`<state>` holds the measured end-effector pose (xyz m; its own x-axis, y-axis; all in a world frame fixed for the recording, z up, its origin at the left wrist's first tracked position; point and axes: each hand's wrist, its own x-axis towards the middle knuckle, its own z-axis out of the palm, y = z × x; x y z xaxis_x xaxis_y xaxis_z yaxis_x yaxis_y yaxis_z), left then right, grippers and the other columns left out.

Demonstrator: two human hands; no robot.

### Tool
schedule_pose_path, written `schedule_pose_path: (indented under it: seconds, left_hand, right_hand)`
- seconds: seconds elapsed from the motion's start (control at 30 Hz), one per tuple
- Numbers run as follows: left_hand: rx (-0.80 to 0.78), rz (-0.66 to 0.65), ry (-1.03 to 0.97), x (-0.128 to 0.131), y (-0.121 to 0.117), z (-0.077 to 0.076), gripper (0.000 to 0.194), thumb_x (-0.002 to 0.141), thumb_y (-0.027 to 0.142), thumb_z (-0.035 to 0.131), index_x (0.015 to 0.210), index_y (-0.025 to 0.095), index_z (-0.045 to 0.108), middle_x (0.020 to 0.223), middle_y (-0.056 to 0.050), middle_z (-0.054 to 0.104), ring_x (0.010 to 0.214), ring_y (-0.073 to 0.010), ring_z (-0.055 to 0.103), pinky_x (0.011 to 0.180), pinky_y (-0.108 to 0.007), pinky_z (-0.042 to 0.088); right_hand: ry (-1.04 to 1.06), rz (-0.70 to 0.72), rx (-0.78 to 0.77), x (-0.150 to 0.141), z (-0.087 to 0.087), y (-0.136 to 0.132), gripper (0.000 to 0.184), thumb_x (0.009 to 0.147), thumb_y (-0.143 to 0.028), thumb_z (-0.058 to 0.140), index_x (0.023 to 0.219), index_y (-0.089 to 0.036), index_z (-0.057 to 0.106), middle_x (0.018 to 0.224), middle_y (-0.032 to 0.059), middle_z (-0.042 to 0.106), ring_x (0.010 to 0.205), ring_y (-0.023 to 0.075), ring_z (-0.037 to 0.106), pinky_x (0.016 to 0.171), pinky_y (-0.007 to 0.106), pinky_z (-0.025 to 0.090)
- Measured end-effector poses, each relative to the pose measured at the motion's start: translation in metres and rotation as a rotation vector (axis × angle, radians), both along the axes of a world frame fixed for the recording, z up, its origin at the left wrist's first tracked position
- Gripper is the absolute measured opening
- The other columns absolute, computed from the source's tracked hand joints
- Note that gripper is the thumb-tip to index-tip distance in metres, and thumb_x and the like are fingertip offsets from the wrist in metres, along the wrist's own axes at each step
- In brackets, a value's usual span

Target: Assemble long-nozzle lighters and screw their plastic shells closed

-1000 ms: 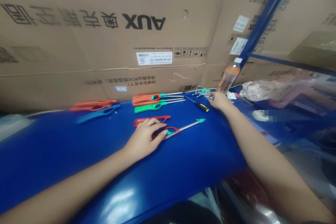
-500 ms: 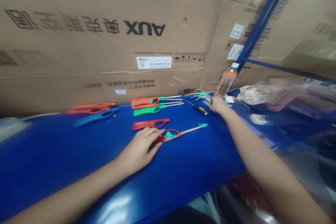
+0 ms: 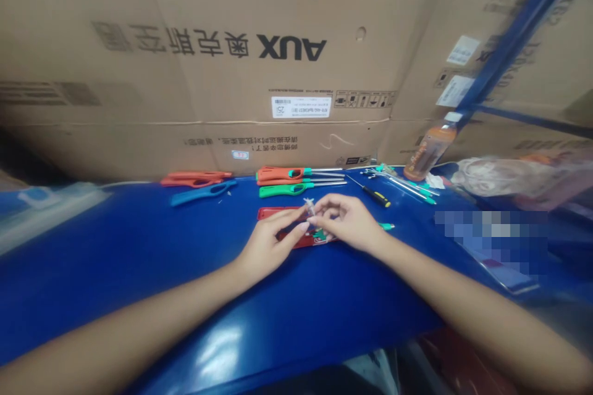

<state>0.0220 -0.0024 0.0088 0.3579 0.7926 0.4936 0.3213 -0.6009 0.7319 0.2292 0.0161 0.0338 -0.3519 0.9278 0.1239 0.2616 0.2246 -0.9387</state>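
My left hand (image 3: 267, 245) and right hand (image 3: 352, 222), both nearly closed, pinched a small translucent piece (image 3: 310, 205) near a red, green-fitted plastic handle (image 3: 299, 241).

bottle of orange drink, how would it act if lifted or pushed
The bottle would probably feel heavy, as orange liquid seems to fill most of it. Tall and narrow, it might tip if pushed near its white cap, though that cap should limit spilling.

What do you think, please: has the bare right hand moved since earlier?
Yes; the right hand moved left, from right of the yellow-black screwdriver to its left.
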Motion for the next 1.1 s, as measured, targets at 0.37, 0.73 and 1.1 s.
schedule_pose_path:
  seconds: [0.37, 0.73, 1.1]
  left_hand:
    - [-0.334, 0.015, -0.292, -0.007, 0.013, 0.000, 0.037, 0.097, 0.046, 0.056, 0.097, 0.013, 0.073, 0.077, -0.003, 0.067, 0.069, -0.0136, 0.061, 0.069, -0.025, 0.052]
    - [-0.213, -0.073, 0.062, -0.012, 0.012, -0.001, 0.032, 0.093, 0.036, 0.064, 0.115, 0.016, 0.075, 0.087, -0.005, 0.077, 0.068, -0.0152, 0.064, 0.065, -0.025, 0.051]
    - [-0.061, -0.114, 0.177, -0.011, 0.014, -0.001, 0.031, 0.099, 0.033, 0.055, 0.115, 0.018, 0.077, 0.098, -0.009, 0.077, 0.087, -0.0196, 0.071, 0.081, -0.030, 0.054]
  right_hand:
    - [-0.555, 0.398, 0.428, 0.021, 0.012, -0.005, 0.006, 0.087, -0.019, 0.068, 0.092, -0.018, 0.069, 0.094, 0.0040, 0.067, 0.080, 0.0147, 0.062, 0.069, 0.025, 0.047]
    - [-0.325, 0.292, 0.107, 0.026, 0.007, 0.007, 0.015, 0.088, -0.031, 0.068, 0.089, -0.016, 0.067, 0.067, -0.0036, 0.060, 0.053, 0.0075, 0.050, 0.052, 0.021, 0.040]
    - [-0.044, 0.351, -0.248, 0.029, 0.005, 0.014, 0.034, 0.087, -0.049, 0.069, 0.092, -0.017, 0.057, 0.057, -0.0080, 0.057, 0.034, 0.0045, 0.049, 0.029, 0.015, 0.037]
